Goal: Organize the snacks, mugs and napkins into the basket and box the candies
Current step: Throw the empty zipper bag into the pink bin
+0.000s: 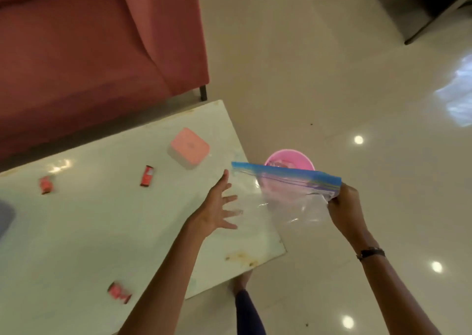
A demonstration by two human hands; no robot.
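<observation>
- Three red-wrapped candies lie apart on the white desk (102, 220): one candy near the left edge (46, 184), a second candy toward the middle of the far side (147, 176), and a third candy close to the near edge (118, 291). All three are blurred, so I cannot read the wrappers.
- A pink-lidded box (189, 148) sits closed on the desk near the far right corner, well apart from the candies.
- My left hand (217, 207) is spread with straight fingers above the right part of the desk, holding nothing; its fingertips reach toward the clear plastic of the bag, though I cannot tell if they touch it.
- My right hand (343, 207) is beyond the desk's right edge, over the floor, with fingers curled round the corner of a clear zip bag (288, 191) at its blue strip. The blue strip runs roughly level between the two hands and the clear part hangs below it.
- A pink tub (290, 160) stands on the floor (332, 79) just off the desk's right edge, partly hidden behind the bag; something pale lies in it, too blurred to name.
- A dark-strapped watch (370, 253) is on my right wrist.
- A red sofa (89, 49) stands behind the desk's far edge.
- A grey-blue shape (5, 217) shows at the desk's left edge, cut off from view.
</observation>
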